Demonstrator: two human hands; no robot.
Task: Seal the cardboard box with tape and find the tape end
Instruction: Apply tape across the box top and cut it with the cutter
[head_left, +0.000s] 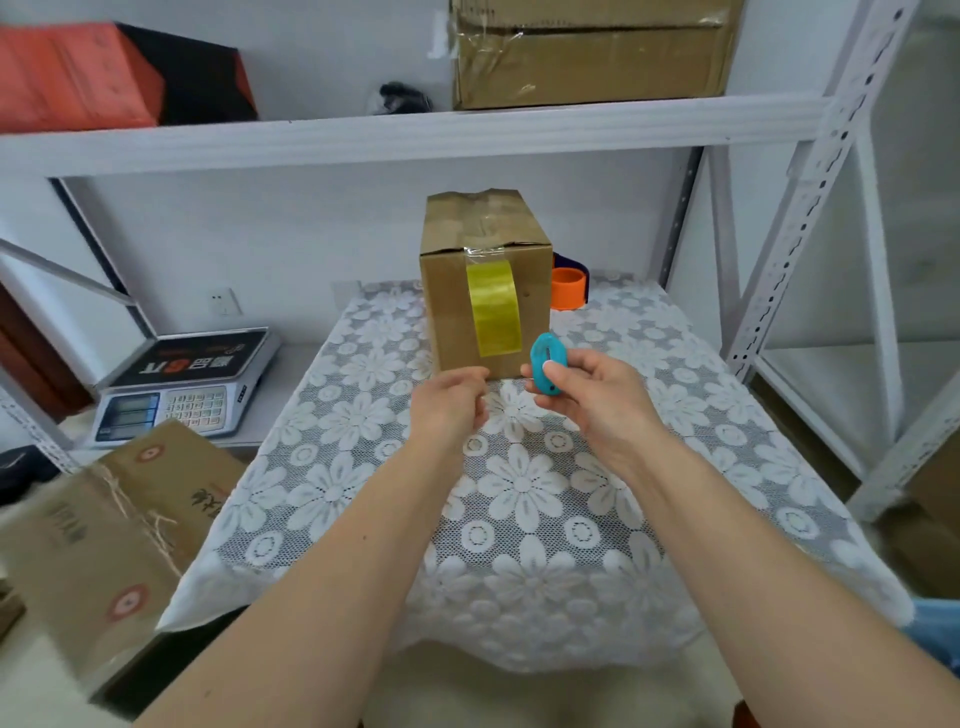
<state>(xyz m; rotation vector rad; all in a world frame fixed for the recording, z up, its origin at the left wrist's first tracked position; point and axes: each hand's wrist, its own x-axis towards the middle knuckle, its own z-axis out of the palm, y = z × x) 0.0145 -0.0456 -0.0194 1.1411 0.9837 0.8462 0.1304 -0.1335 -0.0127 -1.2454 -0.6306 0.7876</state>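
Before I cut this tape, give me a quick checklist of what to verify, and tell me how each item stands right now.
1. Cutter in hand: ok. The right hand grips the blue cutter.
2. Blade out: cannot tell; the cutter's edge is too small to see.
3. Tape held taut: cannot tell. The left hand pinches something at the foot of the yellow tape strip, but the clear tape itself is not visible.
4. Strip stuck down the front of the cardboard box: ok.
5. Top seam covered: ok; clear tape runs along the flaps.
6. Box steady on the lace-covered table: ok, it stands upright.
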